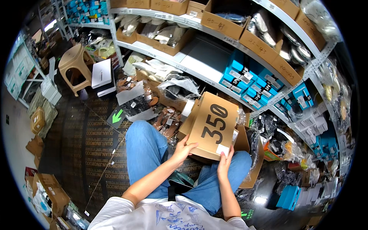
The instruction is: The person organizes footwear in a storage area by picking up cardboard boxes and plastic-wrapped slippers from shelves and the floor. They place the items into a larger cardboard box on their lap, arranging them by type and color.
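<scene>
Both of my hands hold a brown cardboard shoebox [210,115] with large dark numerals on its lid, tilted above my knees. On its lower left corner lies my left hand [184,150], thumb on top. My right hand [225,162] grips the lower right edge, beside a white label [222,149] on the lid. Behind the shoebox stands an open cardboard carton [243,138], partly hidden by it. Left of the box, brown sandals in clear plastic [167,122] lie on the floor. What is inside the shoebox cannot be seen.
A metal shelf [198,61] with cartons of bagged shoes and blue shoeboxes [237,72] curves around the front and right. A beige plastic stool [76,64] and white boxes [102,73] stand at the left. Bagged goods [284,143] lie on the right.
</scene>
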A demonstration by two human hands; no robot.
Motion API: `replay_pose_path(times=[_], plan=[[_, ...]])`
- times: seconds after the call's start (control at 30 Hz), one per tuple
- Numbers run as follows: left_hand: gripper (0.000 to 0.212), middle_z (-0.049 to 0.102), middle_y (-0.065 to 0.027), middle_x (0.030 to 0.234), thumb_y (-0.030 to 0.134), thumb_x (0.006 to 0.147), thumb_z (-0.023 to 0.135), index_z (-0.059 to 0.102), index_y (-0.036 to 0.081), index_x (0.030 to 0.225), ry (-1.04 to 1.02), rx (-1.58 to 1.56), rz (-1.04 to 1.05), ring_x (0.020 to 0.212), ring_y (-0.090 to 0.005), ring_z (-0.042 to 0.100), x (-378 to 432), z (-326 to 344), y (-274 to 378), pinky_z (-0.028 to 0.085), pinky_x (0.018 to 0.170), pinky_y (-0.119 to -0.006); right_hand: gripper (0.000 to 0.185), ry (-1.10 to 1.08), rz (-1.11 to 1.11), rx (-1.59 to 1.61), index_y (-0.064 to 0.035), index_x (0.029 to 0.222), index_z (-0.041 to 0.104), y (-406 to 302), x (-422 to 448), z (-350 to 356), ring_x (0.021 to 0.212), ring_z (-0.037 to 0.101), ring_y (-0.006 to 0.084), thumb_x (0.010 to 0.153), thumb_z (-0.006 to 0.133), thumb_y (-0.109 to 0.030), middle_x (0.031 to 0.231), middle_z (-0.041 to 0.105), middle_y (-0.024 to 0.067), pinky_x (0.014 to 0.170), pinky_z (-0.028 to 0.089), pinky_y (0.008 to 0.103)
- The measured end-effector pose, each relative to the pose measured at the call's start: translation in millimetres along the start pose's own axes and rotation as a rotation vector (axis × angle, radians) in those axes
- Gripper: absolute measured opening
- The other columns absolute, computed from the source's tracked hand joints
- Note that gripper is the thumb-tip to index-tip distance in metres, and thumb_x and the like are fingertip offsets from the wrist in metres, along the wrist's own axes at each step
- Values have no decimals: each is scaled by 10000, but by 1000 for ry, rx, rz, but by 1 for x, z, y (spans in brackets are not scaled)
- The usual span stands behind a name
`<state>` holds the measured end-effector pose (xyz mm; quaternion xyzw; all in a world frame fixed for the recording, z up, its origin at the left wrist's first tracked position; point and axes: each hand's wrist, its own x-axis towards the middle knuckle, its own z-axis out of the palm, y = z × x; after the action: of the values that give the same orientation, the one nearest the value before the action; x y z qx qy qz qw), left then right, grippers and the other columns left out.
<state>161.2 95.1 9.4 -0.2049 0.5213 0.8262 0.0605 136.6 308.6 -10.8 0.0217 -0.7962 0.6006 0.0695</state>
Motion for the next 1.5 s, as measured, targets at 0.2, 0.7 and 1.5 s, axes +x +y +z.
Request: replay_pose_path(times=[0.2, 0.7, 1.5], plan=[[853, 553, -156, 1317, 323, 838, 722, 275, -40, 1468, 3, 37, 120, 1166, -206, 546, 0, 25, -17, 444, 942, -281, 584, -19, 119, 88, 8, 1430, 302, 2, 26, -25, 1307, 396, 291, 905, 494, -160, 1420, 400, 201, 1099, 285, 355], [894, 444, -152, 1417, 128, 782, 688, 184, -9, 1507, -85, -28, 24, 1248, -211, 471, 4, 6, -7, 347, 1045, -287, 698, -57, 318, 133, -13, 1450, 263, 5, 20, -20, 1307, 393, 280, 890, 566, -299, 1420, 396, 216, 1089, 287, 342], [860, 376, -139, 1369, 275, 908, 670, 4, 222, 1450, -201, -120, -487, 1163, -303, 530, -9, 118, -42, 470, 942, -415, 925, -73, 527, 107, 14, 1444, 226, -7, 140, -56, 1076, 556, 215, 787, 778, -332, 1235, 535, 176, 871, 475, 322]])
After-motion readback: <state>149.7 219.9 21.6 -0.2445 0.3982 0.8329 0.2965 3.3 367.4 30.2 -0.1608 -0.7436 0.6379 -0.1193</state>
